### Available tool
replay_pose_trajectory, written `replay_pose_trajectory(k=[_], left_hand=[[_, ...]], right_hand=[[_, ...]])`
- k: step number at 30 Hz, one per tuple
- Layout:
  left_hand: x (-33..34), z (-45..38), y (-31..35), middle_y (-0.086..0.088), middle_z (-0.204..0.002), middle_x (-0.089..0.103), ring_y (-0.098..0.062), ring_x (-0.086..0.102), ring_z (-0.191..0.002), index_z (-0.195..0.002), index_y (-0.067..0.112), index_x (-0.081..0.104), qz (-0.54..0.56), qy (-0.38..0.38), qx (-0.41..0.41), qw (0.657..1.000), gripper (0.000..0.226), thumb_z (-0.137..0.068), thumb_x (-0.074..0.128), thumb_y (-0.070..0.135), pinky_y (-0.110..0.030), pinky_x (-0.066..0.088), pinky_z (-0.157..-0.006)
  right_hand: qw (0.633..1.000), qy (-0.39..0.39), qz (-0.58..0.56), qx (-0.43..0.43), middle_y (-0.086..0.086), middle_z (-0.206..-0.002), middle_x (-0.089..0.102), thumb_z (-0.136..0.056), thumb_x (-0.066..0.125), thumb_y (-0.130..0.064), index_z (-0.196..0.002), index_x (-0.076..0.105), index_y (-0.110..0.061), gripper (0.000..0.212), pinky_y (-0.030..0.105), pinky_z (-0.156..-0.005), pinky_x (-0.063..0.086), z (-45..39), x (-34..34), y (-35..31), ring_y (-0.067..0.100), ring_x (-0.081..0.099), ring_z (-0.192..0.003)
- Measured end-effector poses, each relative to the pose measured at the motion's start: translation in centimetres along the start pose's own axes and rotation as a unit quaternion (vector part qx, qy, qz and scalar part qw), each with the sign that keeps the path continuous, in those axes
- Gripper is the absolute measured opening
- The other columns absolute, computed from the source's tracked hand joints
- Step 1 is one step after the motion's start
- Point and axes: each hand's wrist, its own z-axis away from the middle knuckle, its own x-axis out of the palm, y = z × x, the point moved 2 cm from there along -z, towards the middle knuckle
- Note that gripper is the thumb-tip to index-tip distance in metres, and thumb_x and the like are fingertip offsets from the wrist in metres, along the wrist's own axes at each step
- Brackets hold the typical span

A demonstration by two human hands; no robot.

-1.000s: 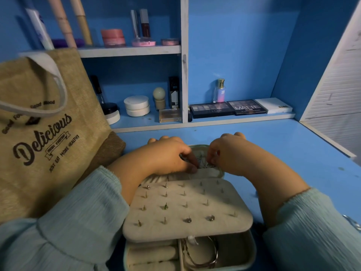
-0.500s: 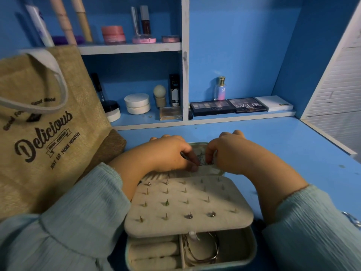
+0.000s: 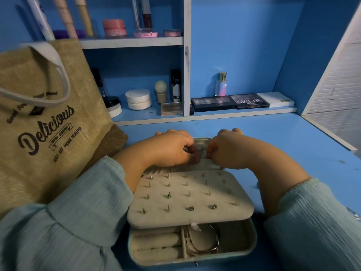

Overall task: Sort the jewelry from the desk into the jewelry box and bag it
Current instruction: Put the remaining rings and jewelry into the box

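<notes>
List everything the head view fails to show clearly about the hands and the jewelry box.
- Piece of jewelry between the left hand and right hand: too small, and covered by curled fingers.
- Lid interior of the jewelry box: hidden behind both hands.
- Tray beneath the earring panel: mostly covered; only the bangles and ring rolls show.
- Metal object at the right edge: cut off.

Rough woven jute bag (image 3: 45, 106), matt velvety jewelry box (image 3: 191, 200), shiny metal bangle (image 3: 205, 243)
</notes>
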Motion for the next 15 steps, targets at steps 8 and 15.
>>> replay_pose_trajectory(k=[8, 15], left_hand=[[-0.17, 0.25, 0.33, 0.013, -0.112, 0.052, -0.013, 0.045, -0.112, -0.087, 0.042, 0.063, -0.018, -0.005, -0.015, 1.0, 0.011, -0.084, 0.059, 0.051, -0.045, 0.032, -0.102], [-0.28, 0.46, 0.65, 0.014, -0.108, 0.053, -0.013, 0.047, -0.109, -0.086, 0.045, 0.06, -0.013, -0.016, -0.022, 1.0, 0.007, -0.083, 0.06, 0.051, -0.044, 0.035, -0.1]], right_hand=[[0.999, 0.007, -0.017, 0.03, 0.004, -0.114, 0.041, -0.085, 0.04, -0.006, -0.107, 0.062, -0.018, 0.033, 0.044, -0.097, 0.038, 0.27, -0.22, -0.12, 0.029, 0.029, -0.114], [0.998, -0.008, 0.009, 0.054, 0.002, -0.12, 0.037, -0.086, 0.043, -0.004, -0.108, 0.061, -0.02, 0.032, 0.044, -0.095, 0.04, -0.16, 0.02, -0.18, 0.031, 0.029, -0.118]])
